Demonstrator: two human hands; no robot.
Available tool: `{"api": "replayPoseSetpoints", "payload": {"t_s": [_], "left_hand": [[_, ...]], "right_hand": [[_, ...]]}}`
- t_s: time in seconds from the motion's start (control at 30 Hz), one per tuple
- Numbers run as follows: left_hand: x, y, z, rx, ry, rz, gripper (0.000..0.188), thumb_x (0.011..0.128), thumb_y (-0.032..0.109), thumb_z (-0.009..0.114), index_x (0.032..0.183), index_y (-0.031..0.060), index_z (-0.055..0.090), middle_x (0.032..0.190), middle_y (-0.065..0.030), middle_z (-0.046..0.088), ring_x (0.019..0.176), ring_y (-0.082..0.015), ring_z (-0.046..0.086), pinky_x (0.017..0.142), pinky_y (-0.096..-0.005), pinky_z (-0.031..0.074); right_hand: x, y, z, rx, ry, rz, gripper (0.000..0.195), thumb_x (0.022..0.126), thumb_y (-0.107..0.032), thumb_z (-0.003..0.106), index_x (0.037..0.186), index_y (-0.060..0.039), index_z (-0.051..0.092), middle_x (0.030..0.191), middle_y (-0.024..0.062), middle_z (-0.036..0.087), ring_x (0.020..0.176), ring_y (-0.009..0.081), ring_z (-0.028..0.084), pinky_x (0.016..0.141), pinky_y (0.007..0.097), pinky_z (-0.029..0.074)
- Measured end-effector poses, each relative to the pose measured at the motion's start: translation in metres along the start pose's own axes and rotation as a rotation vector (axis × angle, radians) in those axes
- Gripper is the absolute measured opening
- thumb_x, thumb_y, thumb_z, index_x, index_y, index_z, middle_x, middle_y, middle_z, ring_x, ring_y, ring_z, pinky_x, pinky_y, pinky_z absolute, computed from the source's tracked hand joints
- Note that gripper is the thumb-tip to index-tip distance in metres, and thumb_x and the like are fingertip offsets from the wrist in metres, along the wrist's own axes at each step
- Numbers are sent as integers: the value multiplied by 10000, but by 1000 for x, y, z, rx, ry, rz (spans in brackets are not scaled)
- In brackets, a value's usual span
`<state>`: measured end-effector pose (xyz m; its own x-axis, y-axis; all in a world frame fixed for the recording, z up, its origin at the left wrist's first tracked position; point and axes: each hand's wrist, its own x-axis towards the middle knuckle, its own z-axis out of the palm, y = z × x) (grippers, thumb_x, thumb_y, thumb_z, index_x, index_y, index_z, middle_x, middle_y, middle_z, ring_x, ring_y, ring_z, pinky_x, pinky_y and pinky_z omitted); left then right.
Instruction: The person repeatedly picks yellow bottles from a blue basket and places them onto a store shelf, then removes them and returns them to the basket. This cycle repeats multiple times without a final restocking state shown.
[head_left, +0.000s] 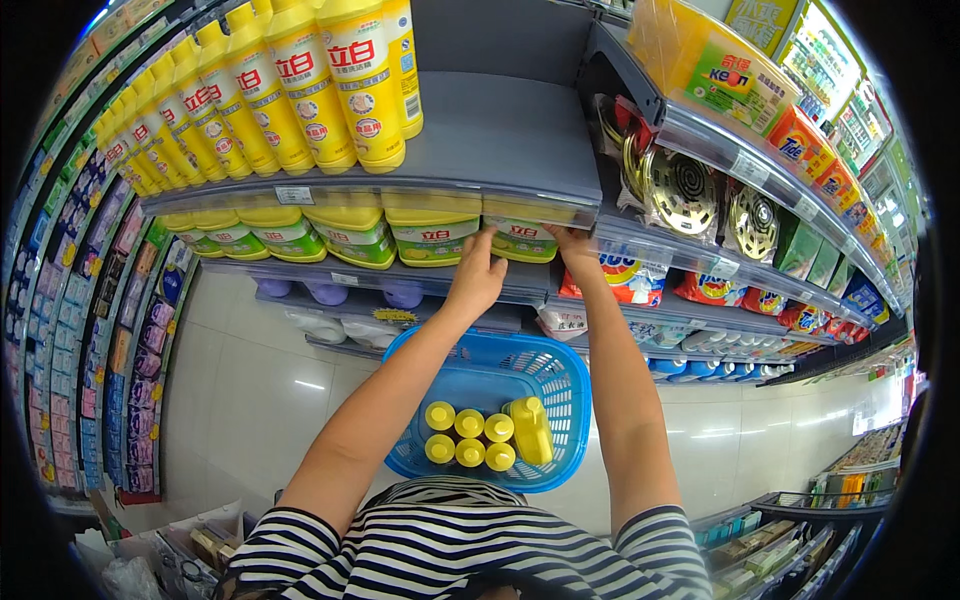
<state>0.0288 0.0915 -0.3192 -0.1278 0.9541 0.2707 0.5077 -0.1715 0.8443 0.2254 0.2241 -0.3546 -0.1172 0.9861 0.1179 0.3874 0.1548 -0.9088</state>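
My left hand (480, 264) is at the left side of a yellow-and-green container (519, 241) on the shelf, its thumb apart from the fingers. My right hand (574, 244) reaches to the container's right side, partly behind the clear shelf edge. Whether the fingers grip it is hard to tell. Similar containers (435, 240) stand in a row to the left. Below my arms, a blue plastic basket (581, 405) holds several yellow-capped bottles (469, 424) upright and one yellow bottle (533, 431) at its right side.
Yellow dish soap bottles (367, 97) line the upper shelf (495, 120). On the right, angled shelves hold metal coil burners or similar discs (681, 191), Tide bags (630, 277) and packaged soap (720, 75). Packed shelves (127, 300) stand at the left, and more goods (765, 540) behind me.
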Motion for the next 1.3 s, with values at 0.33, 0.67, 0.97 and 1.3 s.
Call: {"api": "replayPoseSetpoints", "payload": {"t_s": [0.33, 0.67, 0.97, 1.3], "left_hand": [[-3, -31, 11, 30, -219, -54, 573, 898, 78, 629, 1434, 10, 439, 1503, -228, 417, 1390, -394, 406, 1124, -410, 381], [-86, -80, 37, -131, -805, -241, 534, 874, 185, 725, 1360, 51, 549, 1329, -187, 609, 1109, -286, 648, 938, -399, 527], [-151, -83, 78, 9, -1272, -335, 730, 830, 179, 725, 1484, 82, 416, 1444, -207, 517, 1309, -328, 526, 1077, -390, 435], [-141, -35, 24, -420, -921, -368, 1030, 737, 109, 838, 1574, 85, 238, 1523, -191, 420, 1397, -317, 429, 1113, -381, 418]], "right_hand": [[25, -10, 5, -293, -39, 36, 700, 932, -481, 635, 1438, -23, 481, 1465, 177, 505, 1379, 345, 433, 1140, 406, 336], [-189, 0, -9, -306, 60, -149, 458, 822, -283, 783, 1118, 15, 601, 1018, 211, 671, 950, 393, 662, 810, 436, 527], [-363, 53, 20, -962, -333, 308, 424, 781, -395, 750, 1020, -53, 675, 876, 157, 738, 785, 353, 720, 697, 456, 570], [-300, -33, -14, -605, -51, 267, 392, 773, -315, 790, 1008, -20, 685, 870, 223, 705, 811, 422, 689, 723, 494, 529]]}}
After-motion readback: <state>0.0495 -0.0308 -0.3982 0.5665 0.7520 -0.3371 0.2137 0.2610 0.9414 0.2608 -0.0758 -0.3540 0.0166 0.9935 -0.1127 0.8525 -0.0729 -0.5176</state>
